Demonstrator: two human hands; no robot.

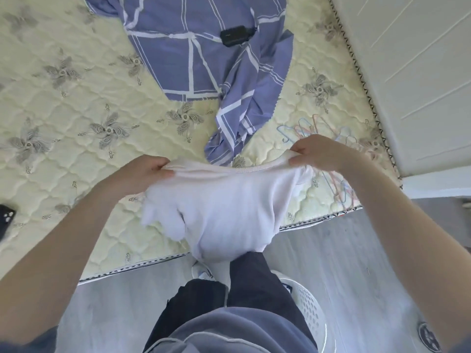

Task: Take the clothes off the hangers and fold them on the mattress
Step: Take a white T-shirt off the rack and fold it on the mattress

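A white garment [229, 207] hangs in the air over the near edge of the mattress [76, 118]. My left hand [145, 171] grips its upper edge on the left, and my right hand [318, 152] pinches the same edge on the right. The cloth droops down in front of my legs. Several thin coloured wire hangers [339, 184] lie on the mattress at the right, partly hidden behind my right hand and the garment. No hanger shows inside the white garment.
A blue cloth with white lines [204, 59] is spread on the mattress further back, with a small black device [235, 34] on it. A white laundry basket [309, 307] stands on the grey floor by my legs. A dark object [6, 217] lies at the mattress's left edge.
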